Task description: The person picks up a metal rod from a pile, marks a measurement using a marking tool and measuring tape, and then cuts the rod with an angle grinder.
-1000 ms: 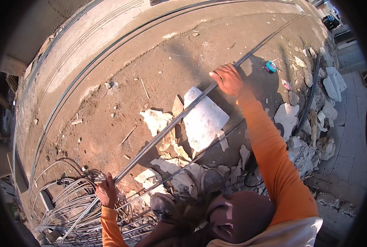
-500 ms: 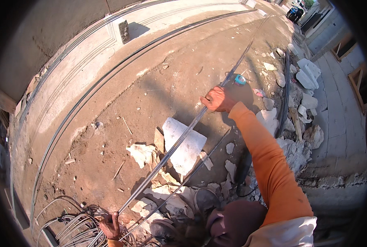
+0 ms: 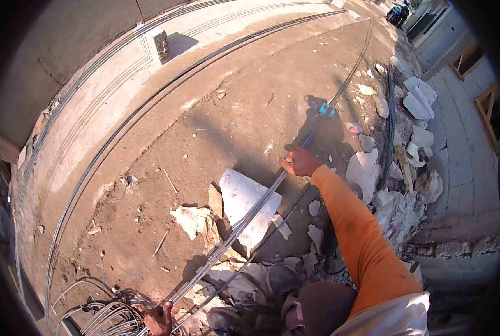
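Note:
A long thin steel rod (image 3: 244, 218) runs diagonally from the lower left toward the far upper right over dirt ground. My right hand (image 3: 298, 163), at the end of an orange sleeve, grips the rod near its middle. My left hand (image 3: 159, 318) grips the rod's near end at the bottom edge, beside a tangle of bent wire loops (image 3: 101, 316). A second rod (image 3: 261, 246) lies on the ground just right of the held one. A small blue object (image 3: 326, 110) lies on the dirt beyond my right hand.
A white broken slab (image 3: 243, 206) and crumpled paper (image 3: 191, 218) lie under the rod. Rubble and white chunks (image 3: 412, 140) pile up on the right beside a paved walk (image 3: 463, 185). More long rods (image 3: 149, 112) curve along a concrete kerb on the left.
The view has tilted up and shifted, showing more of the ground ahead. My right hand has slid nearer along the rod; my left hand still holds the near end.

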Demonstrator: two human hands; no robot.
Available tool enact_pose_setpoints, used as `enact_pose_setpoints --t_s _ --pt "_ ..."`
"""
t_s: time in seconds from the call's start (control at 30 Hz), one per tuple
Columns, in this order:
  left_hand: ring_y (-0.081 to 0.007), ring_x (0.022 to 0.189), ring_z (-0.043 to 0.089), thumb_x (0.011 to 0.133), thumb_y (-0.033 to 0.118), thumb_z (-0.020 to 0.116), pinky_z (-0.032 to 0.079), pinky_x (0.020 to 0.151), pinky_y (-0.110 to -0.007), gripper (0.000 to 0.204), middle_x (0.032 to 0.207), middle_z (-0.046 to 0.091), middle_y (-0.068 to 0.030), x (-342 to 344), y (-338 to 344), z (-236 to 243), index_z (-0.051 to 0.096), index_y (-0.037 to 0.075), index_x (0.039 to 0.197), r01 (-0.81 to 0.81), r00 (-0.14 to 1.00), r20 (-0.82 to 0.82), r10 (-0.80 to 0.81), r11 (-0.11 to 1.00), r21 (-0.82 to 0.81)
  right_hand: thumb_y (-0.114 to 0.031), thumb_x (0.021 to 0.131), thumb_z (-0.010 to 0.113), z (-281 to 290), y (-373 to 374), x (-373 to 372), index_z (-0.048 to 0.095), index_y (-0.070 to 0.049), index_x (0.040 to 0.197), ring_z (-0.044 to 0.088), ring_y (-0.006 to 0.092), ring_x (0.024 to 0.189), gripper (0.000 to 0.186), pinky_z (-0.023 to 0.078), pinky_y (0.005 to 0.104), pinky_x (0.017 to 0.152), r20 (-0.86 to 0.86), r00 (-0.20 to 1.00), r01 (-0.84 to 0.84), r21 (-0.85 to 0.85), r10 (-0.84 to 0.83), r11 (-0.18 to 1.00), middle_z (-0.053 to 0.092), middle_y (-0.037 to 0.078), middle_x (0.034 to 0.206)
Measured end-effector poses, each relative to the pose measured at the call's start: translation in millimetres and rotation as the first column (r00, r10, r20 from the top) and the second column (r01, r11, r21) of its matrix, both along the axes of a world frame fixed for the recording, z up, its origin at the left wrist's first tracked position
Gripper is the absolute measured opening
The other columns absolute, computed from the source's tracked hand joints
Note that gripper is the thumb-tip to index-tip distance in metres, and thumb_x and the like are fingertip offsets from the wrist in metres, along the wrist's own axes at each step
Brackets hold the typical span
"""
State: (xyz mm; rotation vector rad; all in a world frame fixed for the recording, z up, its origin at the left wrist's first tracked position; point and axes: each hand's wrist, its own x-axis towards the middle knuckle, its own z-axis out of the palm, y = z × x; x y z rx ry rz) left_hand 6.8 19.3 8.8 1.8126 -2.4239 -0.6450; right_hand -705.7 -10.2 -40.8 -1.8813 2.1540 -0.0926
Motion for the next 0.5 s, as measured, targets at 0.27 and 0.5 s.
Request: enact_pose_setpoints --t_s 0.27,0.5 --pt "-0.0155 0.064 0.056 0.1 0.018 0.073 0.045 0.06 -0.036 0.028 0.068 0.062 -0.0088 29 13 -21 0.066 0.001 0.079 -0.127 0.846 -0.481 0.229 0.963 0.236 -0.036 0.097 0.061 125 10 27 0.063 -0.002 0.055 0.06 0.0432 0.063 0.054 0.049 0.0528 0.065 -0.088 0.996 -0.029 -0.333 -0.001 0.942 0.059 0.022 0.058" --pt "-0.0233 0.047 0.056 0.103 0.043 0.067 0.043 0.048 -0.042 0.046 0.059 0.065 -0.013 31 -3 10 0.076 0.005 0.08 -0.009 0.998 -0.056 0.006 0.998 -0.058 -0.038 0.097 0.062 32 9 23 0.063 -0.005 0.054 0.059 0.0426 0.06 0.054 0.049 0.0517 0.064 -0.019 1.0 -0.006 -0.191 0.003 0.982 0.058 0.021 0.055"
